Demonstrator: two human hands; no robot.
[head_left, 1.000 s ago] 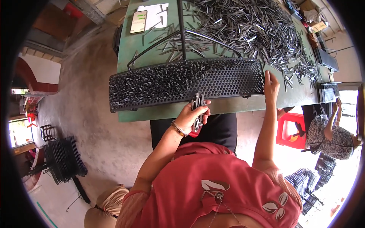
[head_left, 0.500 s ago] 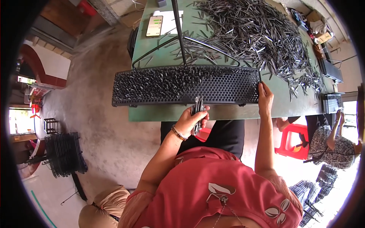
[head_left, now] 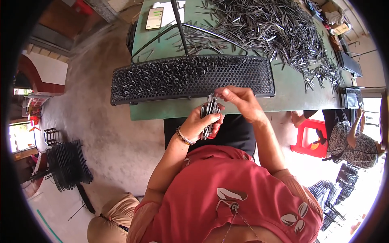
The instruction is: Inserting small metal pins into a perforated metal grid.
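My left hand (head_left: 197, 124) is closed round a bundle of thin dark strips (head_left: 209, 106), their ends sticking up past my thumb. Close to the bundle's upper ends is my right hand (head_left: 245, 104), thumb and fingertips drawn together; whatever they pinch is too small to make out. Just beyond both hands, a long black perforated panel (head_left: 251, 79) with a rod frame (head_left: 181, 34) leans at the edge of the green table (head_left: 152, 113). Short dark strips (head_left: 152, 83) stand densely in the holes of its left and middle parts, while bare holes show at the right.
A large heap of loose dark strips (head_left: 271, 32) covers the table's far right. A phone (head_left: 154, 18) lies at the far left on white paper. Red stool (head_left: 304, 139) and another person (head_left: 346, 150) are at right. Stacked black frames (head_left: 69, 165) stand on the left floor.
My right hand has let go of the panel's right end and come left to the bundle's top. The table and panel appear shifted slightly up and left in view.
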